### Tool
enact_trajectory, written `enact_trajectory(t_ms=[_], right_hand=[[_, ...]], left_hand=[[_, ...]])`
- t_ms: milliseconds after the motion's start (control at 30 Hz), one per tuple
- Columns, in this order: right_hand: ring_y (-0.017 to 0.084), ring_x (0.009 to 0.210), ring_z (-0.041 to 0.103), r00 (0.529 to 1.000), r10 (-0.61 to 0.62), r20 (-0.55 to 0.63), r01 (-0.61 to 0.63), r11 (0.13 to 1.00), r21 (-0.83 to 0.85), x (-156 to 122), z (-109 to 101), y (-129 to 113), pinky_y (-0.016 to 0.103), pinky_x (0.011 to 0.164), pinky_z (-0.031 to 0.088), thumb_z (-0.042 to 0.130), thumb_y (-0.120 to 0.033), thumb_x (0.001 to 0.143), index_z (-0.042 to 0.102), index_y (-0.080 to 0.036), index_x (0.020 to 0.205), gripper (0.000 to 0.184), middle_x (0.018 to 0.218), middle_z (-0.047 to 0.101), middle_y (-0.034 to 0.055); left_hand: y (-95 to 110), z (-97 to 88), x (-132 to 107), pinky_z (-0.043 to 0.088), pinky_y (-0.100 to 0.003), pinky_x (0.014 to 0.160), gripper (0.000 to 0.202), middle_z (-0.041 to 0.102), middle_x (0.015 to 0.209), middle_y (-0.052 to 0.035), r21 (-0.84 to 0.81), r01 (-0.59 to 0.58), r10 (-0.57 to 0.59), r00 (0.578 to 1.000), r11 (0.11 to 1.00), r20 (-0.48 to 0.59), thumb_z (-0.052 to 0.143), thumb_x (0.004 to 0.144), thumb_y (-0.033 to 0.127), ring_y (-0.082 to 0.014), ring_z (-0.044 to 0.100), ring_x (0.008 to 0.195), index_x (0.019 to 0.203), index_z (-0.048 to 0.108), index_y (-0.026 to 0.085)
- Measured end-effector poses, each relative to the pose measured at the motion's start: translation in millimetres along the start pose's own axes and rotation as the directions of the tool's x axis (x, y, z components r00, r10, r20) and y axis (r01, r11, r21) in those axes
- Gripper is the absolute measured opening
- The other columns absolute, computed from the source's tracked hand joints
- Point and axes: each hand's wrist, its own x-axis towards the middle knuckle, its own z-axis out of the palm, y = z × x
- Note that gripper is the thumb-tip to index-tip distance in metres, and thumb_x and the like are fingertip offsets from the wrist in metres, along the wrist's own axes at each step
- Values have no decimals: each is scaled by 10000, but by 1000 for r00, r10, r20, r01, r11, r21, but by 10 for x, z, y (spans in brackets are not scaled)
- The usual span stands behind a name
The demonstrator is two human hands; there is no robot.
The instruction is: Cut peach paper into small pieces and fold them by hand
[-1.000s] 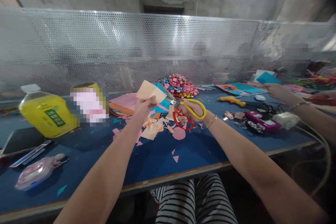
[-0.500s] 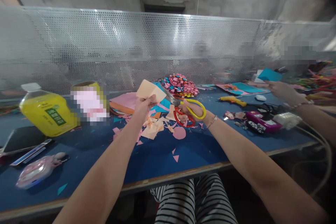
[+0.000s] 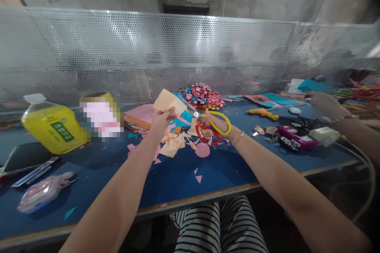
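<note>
My left hand [image 3: 160, 120] pinches a folded peach paper piece [image 3: 168, 102] and holds it up above the blue table [image 3: 178, 174]. In my right hand [image 3: 215, 124] is a pair of scissors with one yellow and one red handle [image 3: 211, 125]; its blades reach left into the paper's right edge. Under both hands lies a heap of pink, peach and teal paper scraps [image 3: 178, 142].
A yellow drink bottle [image 3: 50, 126], a tape roll [image 3: 97, 99], a phone [image 3: 20, 158] and a pink gadget [image 3: 44, 191] are at left. A colourful paper pile [image 3: 202, 95], glue gun [image 3: 263, 113], purple device [image 3: 293, 134] and cable are at right. Another person's hand [image 3: 322, 102] holds teal paper.
The scissors have closed in slightly on the peach paper. The other person's hand at right lifted teal paper and shifted right.
</note>
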Motion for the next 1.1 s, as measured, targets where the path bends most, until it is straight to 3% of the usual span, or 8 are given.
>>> enact_trajectory(t_ms=[233,433,633,800,1100], right_hand=[[85,380,303,996,69,52,-75,990,117,-23,19,-41,234,412,289,73,-651,816,346,-186,722,547,459,366,-36],[99,423,363,988,101,119,-119,980,158,-47,11,-67,276,472,367,-43,-695,759,354,-180,766,650,521,409,-14],[103,438,365,983,70,170,-99,981,169,-49,21,-83,272,472,359,-87,-683,753,376,-164,800,697,524,401,-10],[96,426,343,978,53,203,-81,987,137,-65,29,-116,264,465,345,-95,-684,748,388,-158,782,714,505,392,-9],[99,427,356,987,75,145,-90,990,107,-61,19,-114,272,476,370,-59,-643,795,404,-162,771,669,504,388,-13]], left_hand=[[5,4,-3,483,-218,564,287,660,703,-19,-10,4,-4,1000,1000,10,741,513,206,-108,596,603,758,610,135],[5,16,-20,501,-225,555,299,659,692,-13,-40,39,-37,998,998,56,749,502,168,-114,597,613,769,619,132],[30,32,-58,507,-223,575,340,666,738,-3,-55,28,-22,994,998,104,748,513,151,-120,611,670,824,610,153],[32,30,-72,496,-213,565,274,651,677,5,-41,57,-51,991,998,126,744,527,173,-93,587,587,755,596,141],[89,57,-85,404,-215,391,352,679,733,-37,-45,171,-166,981,984,102,559,708,461,-130,593,518,912,595,177]])
